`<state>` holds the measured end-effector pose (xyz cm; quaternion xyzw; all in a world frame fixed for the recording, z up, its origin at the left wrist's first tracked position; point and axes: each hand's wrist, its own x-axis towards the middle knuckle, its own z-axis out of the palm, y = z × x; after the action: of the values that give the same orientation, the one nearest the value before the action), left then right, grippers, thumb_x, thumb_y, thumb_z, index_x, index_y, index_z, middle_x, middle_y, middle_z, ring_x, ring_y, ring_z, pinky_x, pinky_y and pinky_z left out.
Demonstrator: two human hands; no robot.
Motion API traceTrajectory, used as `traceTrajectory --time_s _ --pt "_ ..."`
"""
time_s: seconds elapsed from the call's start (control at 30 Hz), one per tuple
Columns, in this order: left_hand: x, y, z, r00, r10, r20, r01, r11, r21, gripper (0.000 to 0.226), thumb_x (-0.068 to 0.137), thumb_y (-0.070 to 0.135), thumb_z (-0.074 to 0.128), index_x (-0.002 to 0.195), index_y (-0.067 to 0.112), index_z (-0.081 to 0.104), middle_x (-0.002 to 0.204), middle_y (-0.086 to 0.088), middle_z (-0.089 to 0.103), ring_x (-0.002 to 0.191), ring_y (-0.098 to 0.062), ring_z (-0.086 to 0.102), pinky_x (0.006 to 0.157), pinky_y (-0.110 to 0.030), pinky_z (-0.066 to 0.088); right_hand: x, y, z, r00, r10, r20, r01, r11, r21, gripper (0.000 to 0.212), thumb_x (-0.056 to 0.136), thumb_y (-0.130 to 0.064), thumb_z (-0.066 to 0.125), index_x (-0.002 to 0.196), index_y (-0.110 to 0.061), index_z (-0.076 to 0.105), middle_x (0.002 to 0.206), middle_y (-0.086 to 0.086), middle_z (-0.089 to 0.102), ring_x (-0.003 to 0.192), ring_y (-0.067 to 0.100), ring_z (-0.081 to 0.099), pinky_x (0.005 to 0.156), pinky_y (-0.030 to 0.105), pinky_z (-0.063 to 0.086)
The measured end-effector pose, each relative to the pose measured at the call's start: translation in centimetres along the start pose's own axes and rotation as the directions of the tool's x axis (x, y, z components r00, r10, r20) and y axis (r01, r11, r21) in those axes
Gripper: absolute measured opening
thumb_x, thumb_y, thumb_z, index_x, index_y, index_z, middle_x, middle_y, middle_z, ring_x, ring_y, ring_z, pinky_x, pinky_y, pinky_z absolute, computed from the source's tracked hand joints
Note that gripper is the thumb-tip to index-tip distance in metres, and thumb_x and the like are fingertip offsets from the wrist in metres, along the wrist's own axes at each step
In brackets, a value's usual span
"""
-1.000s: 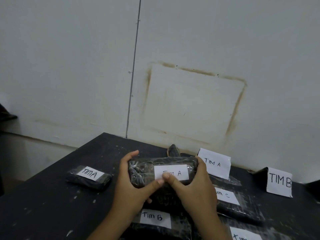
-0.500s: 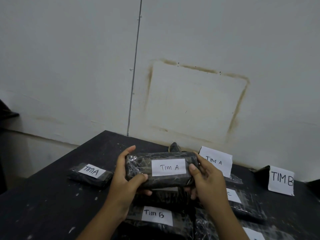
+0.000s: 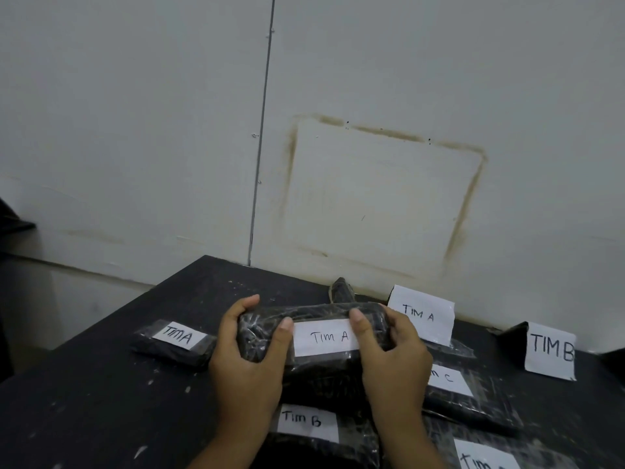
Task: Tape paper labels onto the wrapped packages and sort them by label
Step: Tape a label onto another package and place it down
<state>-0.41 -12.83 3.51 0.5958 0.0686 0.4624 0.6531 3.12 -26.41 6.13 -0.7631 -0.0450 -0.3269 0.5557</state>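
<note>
Gripping the wrapped package (image 3: 321, 311) at both ends, the person holds it level over the middle of the black table (image 3: 84, 401). Its white label (image 3: 326, 337) faces the camera and reads "TIM A" in black handwriting. The left hand (image 3: 247, 363) is curled round the left end, with the thumb lying on the front face right at the label's left edge and the fingers wrapped over the top. The right hand (image 3: 394, 363) mirrors it on the right end, thumb pressed on the label's right edge, fingers hooked round behind. Both hands are clamped on the plastic and have nothing else in them.

Now the count: five labelled packages in view, all dark and shiny with film. The held one is the first. The second package (image 3: 174, 343) lies alone on the table to the left, marked "TIMA". Just below the hands, the third package (image 3: 314, 431) reads "Tim B". The fourth package (image 3: 480, 407) is on the right, partly hidden by the right wrist, and shows only "m C". Down in the bottom right corner, the fifth package (image 3: 490, 455) shows "Tim", the rest cut off by the frame edge. Whether the held package rests on those below or hangs clear of them, I cannot tell.

Two paper cards stand at the back against the white wall (image 3: 135, 130). The TIM A card (image 3: 421, 314) is just behind the right hand, and the TIM B card (image 3: 551, 350) is far right. A dark wrapped end (image 3: 341, 289) pokes up behind the held package. On the wall sits a brownish rectangular stain (image 3: 470, 198).
</note>
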Motion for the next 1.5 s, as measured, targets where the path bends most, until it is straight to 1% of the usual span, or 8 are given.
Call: traceTrajectory --time_s 0.17,0.4,0.6,0.8,1.0,1.13,1.3,1.5 --pt "0.0 0.1 0.0 0.999 0.035 0.005 -0.036 0.999 0.04 0.038 0.079 0.019 0.073 0.104 0.045 0.059 0.097 0.034 0.062 0.083 0.006 0.063 0.067 -0.007 0.049 0.3 0.6 -0.2 0.999 -0.023 -0.028 0.026 0.993 0.117 0.009 0.086 -0.029 0.063 0.078 -0.032 0.065 0.067 -0.018 0.068 0.06 -0.004 0.06 0.052 0.005 0.042" --pt "-0.1 0.4 0.1 0.996 0.091 -0.006 -0.091 0.994 0.054 0.04 0.08 0.016 0.071 0.102 0.045 0.055 0.094 0.04 0.059 0.085 0.015 0.059 0.063 0.002 0.042 1.3 0.8 -0.6 0.979 0.063 0.195 -0.08 0.994 0.079 0.021 0.077 -0.044 0.067 0.089 -0.028 0.064 0.079 -0.007 0.071 0.075 0.004 0.065 0.065 0.029 0.053" --pt "-1.2 0.0 0.5 0.995 0.102 0.009 -0.102 0.994 0.04 0.038 0.079 0.013 0.072 0.101 0.038 0.056 0.091 0.04 0.06 0.082 0.014 0.06 0.061 0.001 0.043 1.2 1.3 -0.6 1.0 -0.006 -0.003 0.006 0.998 0.068 0.018 0.087 -0.026 0.062 0.069 -0.026 0.061 0.052 -0.008 0.062 0.051 0.003 0.055 0.046 0.012 0.039" --pt "-0.9 0.2 0.4 0.993 0.116 -0.03 -0.115 0.993 0.037 0.037 0.078 0.012 0.073 0.1 0.037 0.056 0.086 0.018 0.063 0.081 0.012 0.062 0.061 0.001 0.043 1.8 1.1 -0.8 0.982 0.032 0.185 -0.037 0.999 0.022 0.02 0.079 -0.048 0.063 0.082 -0.028 0.061 0.069 -0.008 0.068 0.065 0.002 0.062 0.055 0.021 0.049" --pt "-0.9 -0.1 0.3 0.996 0.083 -0.029 -0.082 0.996 0.035 0.036 0.077 0.017 0.073 0.1 0.039 0.057 0.087 0.023 0.063 0.085 0.01 0.061 0.063 0.001 0.043 1.8 1.2 -1.0 0.995 -0.056 0.084 0.049 0.996 0.077 0.021 0.087 -0.029 0.06 0.067 -0.022 0.061 0.059 -0.004 0.067 0.049 0.011 0.057 0.043 0.014 0.038" --pt "0.0 -0.4 -0.2 0.998 0.049 -0.04 -0.048 0.998 0.03 0.033 0.08 0.018 0.071 0.106 0.034 0.057 0.093 0.039 0.059 0.087 0.015 0.058 0.064 0.001 0.043 2.2 1.4 -1.3 0.928 0.018 0.372 -0.05 0.996 0.076 0.016 0.086 -0.037 0.059 0.101 -0.039 0.064 0.087 -0.016 0.07 0.078 0.0 0.064 0.065 0.017 0.051" --pt "0.7 -0.5 -0.6 0.996 -0.052 -0.073 0.051 0.999 -0.016 0.03 0.081 0.026 0.07 0.103 0.041 0.057 0.095 0.015 0.063 0.083 0.009 0.062 0.061 -0.01 0.047 1.6 1.2 -0.7 0.887 -0.042 0.46 -0.03 0.988 0.149 0.051 0.087 -0.022 0.062 0.135 -0.029 0.048 0.119 -0.008 0.065 0.092 -0.001 0.064 0.083 0.024 0.055" --pt "0.6 -0.8 -0.4 0.994 -0.093 -0.055 0.092 0.996 -0.023 0.029 0.08 0.029 0.07 0.101 0.044 0.058 0.093 0.018 0.062 0.083 0.014 0.059 0.065 -0.014 0.045 1.2 1.5 -1.3 0.894 -0.047 0.446 -0.076 0.964 0.253 0.041 0.095 -0.019 0.047 0.132 -0.036 0.047 0.084 0.01 0.073 0.034 0.015 0.047 0.036 0.022 0.043"
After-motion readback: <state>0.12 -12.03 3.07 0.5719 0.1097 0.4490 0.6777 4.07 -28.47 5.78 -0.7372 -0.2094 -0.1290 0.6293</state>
